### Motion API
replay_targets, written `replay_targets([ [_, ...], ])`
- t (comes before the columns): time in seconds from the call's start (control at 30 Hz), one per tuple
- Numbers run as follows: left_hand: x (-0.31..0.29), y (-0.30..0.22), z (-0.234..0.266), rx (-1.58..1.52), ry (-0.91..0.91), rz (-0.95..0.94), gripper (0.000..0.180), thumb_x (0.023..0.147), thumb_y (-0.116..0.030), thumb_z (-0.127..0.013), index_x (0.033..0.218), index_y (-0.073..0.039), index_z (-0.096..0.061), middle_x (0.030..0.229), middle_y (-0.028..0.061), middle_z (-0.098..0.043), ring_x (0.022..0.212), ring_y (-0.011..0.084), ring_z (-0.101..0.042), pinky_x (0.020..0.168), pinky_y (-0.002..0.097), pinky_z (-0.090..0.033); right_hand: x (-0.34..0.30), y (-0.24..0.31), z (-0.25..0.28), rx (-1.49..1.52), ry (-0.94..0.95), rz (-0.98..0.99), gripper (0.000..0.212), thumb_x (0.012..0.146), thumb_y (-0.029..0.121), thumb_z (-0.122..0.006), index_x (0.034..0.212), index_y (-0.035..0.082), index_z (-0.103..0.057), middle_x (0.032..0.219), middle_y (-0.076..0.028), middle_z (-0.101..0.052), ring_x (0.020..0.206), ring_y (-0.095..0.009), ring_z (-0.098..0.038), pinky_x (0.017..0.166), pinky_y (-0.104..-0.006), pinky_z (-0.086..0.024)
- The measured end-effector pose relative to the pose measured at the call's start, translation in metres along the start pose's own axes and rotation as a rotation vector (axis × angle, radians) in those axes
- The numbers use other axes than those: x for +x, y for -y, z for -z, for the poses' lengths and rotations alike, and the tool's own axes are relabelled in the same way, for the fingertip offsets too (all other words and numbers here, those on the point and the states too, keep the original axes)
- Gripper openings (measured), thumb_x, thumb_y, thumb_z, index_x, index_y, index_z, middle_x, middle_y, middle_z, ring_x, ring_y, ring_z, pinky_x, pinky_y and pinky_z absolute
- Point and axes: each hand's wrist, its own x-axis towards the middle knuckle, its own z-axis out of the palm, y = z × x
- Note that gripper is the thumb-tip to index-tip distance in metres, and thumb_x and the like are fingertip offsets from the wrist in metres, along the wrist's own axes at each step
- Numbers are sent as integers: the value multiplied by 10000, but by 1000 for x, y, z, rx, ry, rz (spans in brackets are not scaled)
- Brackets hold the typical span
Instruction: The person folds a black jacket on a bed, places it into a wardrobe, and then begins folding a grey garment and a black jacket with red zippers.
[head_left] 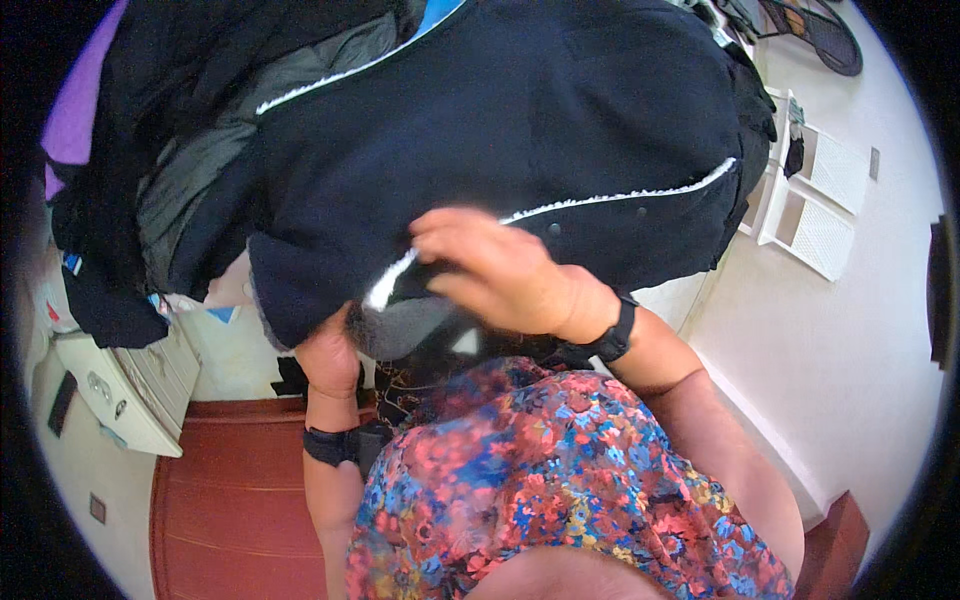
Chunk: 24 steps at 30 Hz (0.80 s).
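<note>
A large dark navy jacket (480, 120) with white fleecy edging and small round buttons lies spread out before me. My right hand (510, 275), slightly smeared by motion, hovers over or touches the jacket's near edge, thumb apart from the other fingers. Between that hand and the left one, the edge turns back on a grey fuzzy lining (400, 328). My left hand (328, 355) is at the jacket's near left corner, its fingers hidden under the cloth, so its grip does not show. Both wrists wear black bands.
More dark clothes (200, 170) heap up on the left, beside a purple cloth (78, 110). A white drawer unit (130, 385) stands at left over a reddish floor (240, 500). White perforated panels (815, 230) and a dark woven item (815, 35) are on the right.
</note>
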Motion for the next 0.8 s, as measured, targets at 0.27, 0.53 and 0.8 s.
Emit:
replay_targets([
  [0.27,-48,34,6,-484,190,193,508,774,-78,-606,1233,68,-445,1295,145,-452,1194,256,-423,1030,358,-284,-101,-28,170,-791,-557,-294,354,724,24,-656,1066,2,-565,1059,-163,-606,1011,-276,-584,885,-329,-444],
  [0.53,-13,4,-25,-445,-19,211,196,815,-46,-604,990,42,-611,971,69,-634,839,151,-571,802,281,-449,-161,-100,280,-452,-825,-916,754,639,259,-799,1245,-35,-460,1210,-219,-528,1116,-265,-521,967,-335,-393],
  [0.8,-6,32,-19,-61,-280,-14,377,776,-153,-675,1059,75,-574,1047,98,-610,907,183,-550,859,325,-417,-138,-107,276,-441,-592,-765,698,598,216,-814,1184,-27,-522,1108,-173,-593,1030,-229,-559,914,-299,-421],
])
